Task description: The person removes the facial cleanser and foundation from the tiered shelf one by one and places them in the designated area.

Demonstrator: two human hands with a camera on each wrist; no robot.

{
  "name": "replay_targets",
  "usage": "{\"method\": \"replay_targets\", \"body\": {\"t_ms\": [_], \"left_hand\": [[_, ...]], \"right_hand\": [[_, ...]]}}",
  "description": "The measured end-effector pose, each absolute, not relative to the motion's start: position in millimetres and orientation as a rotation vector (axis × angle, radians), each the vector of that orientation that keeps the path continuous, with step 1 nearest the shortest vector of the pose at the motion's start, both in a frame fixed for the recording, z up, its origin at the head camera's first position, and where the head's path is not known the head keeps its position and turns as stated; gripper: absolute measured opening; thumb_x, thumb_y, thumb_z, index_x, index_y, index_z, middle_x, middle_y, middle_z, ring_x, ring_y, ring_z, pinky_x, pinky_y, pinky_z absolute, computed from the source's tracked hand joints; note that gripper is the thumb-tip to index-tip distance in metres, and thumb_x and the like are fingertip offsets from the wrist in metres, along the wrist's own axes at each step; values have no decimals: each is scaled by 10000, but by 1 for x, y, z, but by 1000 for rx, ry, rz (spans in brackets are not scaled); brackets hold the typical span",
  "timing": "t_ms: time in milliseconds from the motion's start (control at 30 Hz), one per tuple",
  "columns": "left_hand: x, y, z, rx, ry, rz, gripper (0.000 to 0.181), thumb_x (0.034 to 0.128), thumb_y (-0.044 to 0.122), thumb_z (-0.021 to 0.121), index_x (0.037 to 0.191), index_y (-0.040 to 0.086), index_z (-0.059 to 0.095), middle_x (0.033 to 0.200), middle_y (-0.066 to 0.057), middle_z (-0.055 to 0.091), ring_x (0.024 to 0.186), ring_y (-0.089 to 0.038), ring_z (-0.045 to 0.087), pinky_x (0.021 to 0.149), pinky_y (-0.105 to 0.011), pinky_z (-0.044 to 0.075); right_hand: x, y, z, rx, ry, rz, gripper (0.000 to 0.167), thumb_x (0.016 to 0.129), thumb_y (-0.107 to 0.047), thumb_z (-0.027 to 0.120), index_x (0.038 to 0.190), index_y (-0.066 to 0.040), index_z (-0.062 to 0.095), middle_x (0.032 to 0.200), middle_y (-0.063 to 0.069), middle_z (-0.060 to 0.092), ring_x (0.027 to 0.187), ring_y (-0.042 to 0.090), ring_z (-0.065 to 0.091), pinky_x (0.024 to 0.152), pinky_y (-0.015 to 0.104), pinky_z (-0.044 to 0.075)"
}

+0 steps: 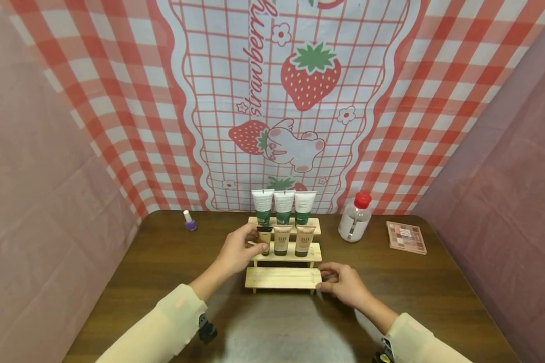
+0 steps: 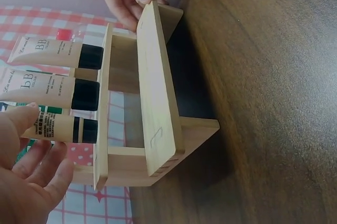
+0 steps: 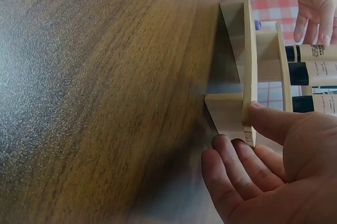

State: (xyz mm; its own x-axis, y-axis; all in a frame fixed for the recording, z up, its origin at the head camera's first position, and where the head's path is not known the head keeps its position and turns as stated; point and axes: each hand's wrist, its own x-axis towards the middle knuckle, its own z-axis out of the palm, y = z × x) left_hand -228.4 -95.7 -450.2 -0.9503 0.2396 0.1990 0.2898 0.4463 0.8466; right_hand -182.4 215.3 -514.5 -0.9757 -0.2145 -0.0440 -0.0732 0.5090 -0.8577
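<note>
A three-step wooden display rack (image 1: 283, 278) stands on the table. On its middle step are two beige BB cream tubes (image 1: 281, 241) and, at the left end, a slimmer tan tube with a black cap (image 2: 59, 126), all standing on their caps. My left hand (image 1: 240, 249) holds that slim tube, thumb on its front and fingers behind. At the right end of the lowest step, my right hand (image 1: 342, 285) grips the board; its thumb (image 3: 271, 118) lies on top and its fingers curl below. Several white-and-green tubes (image 1: 283, 207) fill the top step.
Right of the rack stands a clear bottle with a red cap (image 1: 355, 219), with an eyeshadow palette (image 1: 406, 237) lying farther right. A purple nail polish bottle (image 1: 189, 222) is at the back left. A strawberry-print cloth (image 1: 295, 141) hangs behind the table.
</note>
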Motion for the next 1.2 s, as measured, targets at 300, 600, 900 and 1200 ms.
{"method": "replay_targets", "body": {"t_ms": [300,600,900,1200], "left_hand": [[-229,-95,-455,-441,-2619,-1527,152,905,101,788,963,125,650,925,-15,739,892,-215,717,777,-334,610],[-227,-122,-445,-377,-2569,-1592,290,912,96,780,1159,33,641,1050,-113,738,1009,-281,699,944,-456,570],[-227,-167,-459,-143,-2592,-1719,316,948,75,730,1224,-15,607,1102,-195,687,960,-263,689,805,-392,610],[-224,-191,-486,-5,-2716,-1641,343,948,78,728,1255,-55,651,1016,-183,721,827,-181,670,664,-327,591]], "right_hand": [[-182,214,-513,-242,2613,-1454,485,797,-57,859,1226,59,664,1076,216,748,815,198,740,550,304,577],[-182,213,-514,-240,2611,-1452,472,801,-49,855,1221,57,668,1063,213,746,826,213,744,549,306,577],[-182,212,-512,-231,2635,-1430,464,791,-33,856,1209,58,678,1052,209,752,811,209,745,545,302,577],[-183,212,-513,-236,2640,-1428,458,787,-28,859,1203,56,685,1035,202,755,792,195,740,535,301,572]]}}
